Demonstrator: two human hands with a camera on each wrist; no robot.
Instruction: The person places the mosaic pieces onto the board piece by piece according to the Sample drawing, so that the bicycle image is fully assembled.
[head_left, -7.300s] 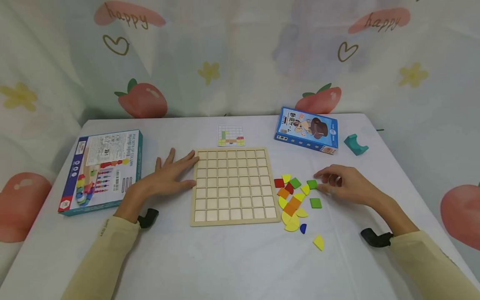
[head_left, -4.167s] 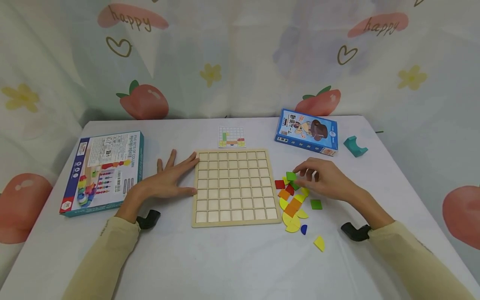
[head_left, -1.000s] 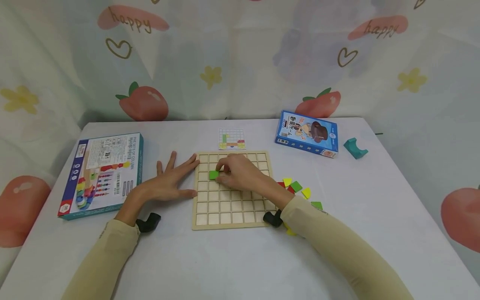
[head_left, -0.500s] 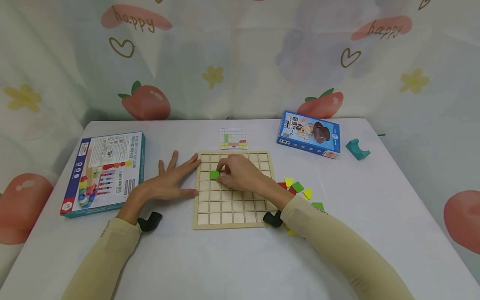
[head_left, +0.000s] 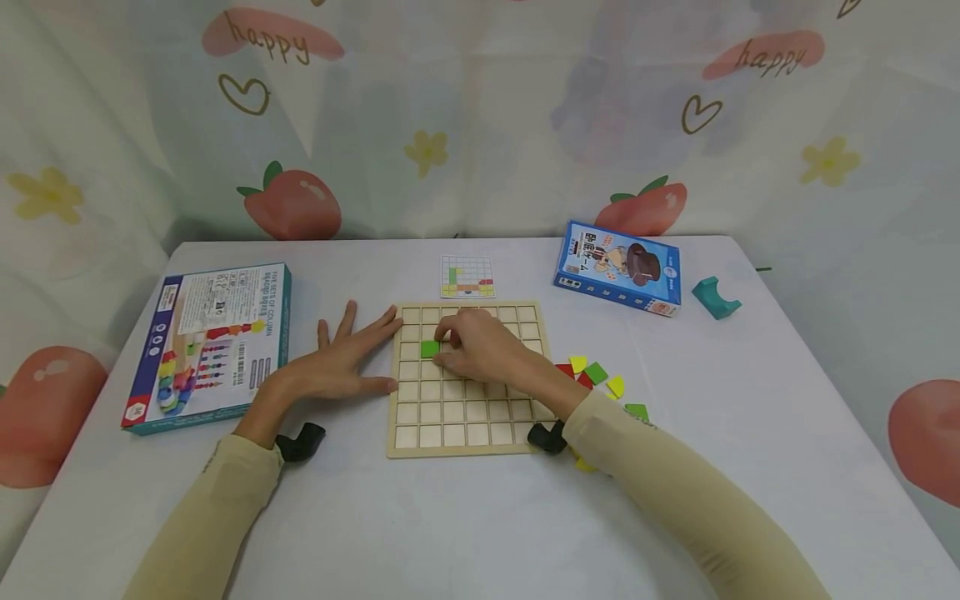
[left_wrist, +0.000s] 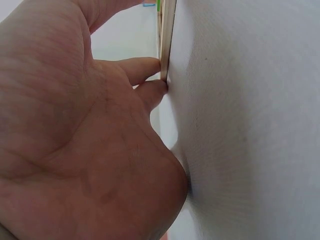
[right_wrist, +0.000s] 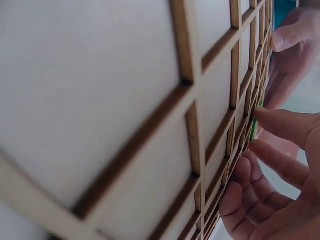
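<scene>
A wooden grid board (head_left: 465,452) lies on the white table. My left hand (head_left: 337,358) rests beside it with fingers spread, and its thumb and a fingertip touch the board's left edge; the left wrist view shows fingers (left_wrist: 140,70) against that edge. Over the board, my right hand (head_left: 483,346) pinches a green square tile (head_left: 430,349) between thumb and index finger. The tile is at a cell near the upper left, second column, third row. From the right wrist view, the green tile (right_wrist: 254,129) appears as a thin strip at the fingertips.
Right of the board lie several tiles, among them a green square (head_left: 596,372) and a yellow quarter-circle (head_left: 615,386); the right sleeve covers others. Behind the board are a pattern card (head_left: 467,277), a blue box (head_left: 618,267) and a teal curved block (head_left: 716,298). A larger box (head_left: 210,346) stands left.
Over the earlier frames, my right hand took a green tile from the pile and carried it left onto the board. In the last second it has barely moved. My left hand stays at the edge.
</scene>
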